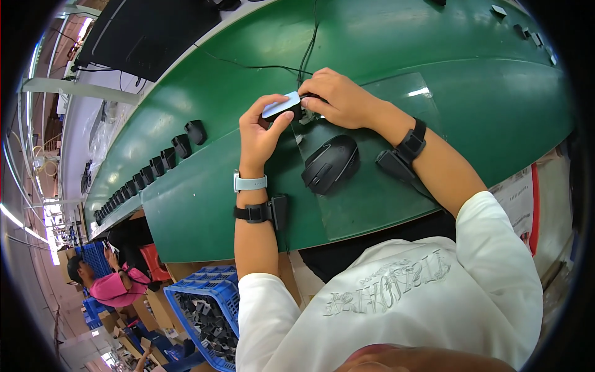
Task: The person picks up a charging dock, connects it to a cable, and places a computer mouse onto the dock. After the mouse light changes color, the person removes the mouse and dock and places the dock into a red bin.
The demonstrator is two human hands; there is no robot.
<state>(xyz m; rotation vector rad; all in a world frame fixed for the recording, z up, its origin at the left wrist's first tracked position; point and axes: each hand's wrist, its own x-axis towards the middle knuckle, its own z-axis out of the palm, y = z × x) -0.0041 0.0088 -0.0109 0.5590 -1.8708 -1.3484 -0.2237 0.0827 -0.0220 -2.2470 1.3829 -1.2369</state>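
Over the far side of the bench, my left hand (260, 131) grips a small black device with a pale blue flat face (281, 106), its fingers and thumb on opposite edges. At the device's right end my right hand (341, 99) is closed in a pinch on a thin black part, seemingly a cable end; the fingers partly hide it. Just below the hands, some small shiny scraps (306, 118) lie by the right fingertips. Nearer to me rests a large black computer mouse (330, 164), on a clear sheet (378, 186) and touched by neither hand.
Several black units (167, 158) stand in a line along the bench's left. Black cables (305, 53) run across the green bench (198, 217). A blue crate (204, 282) of black parts stands below left. A person in pink (118, 286) sits farther off. Small pieces (527, 34) lie far right.
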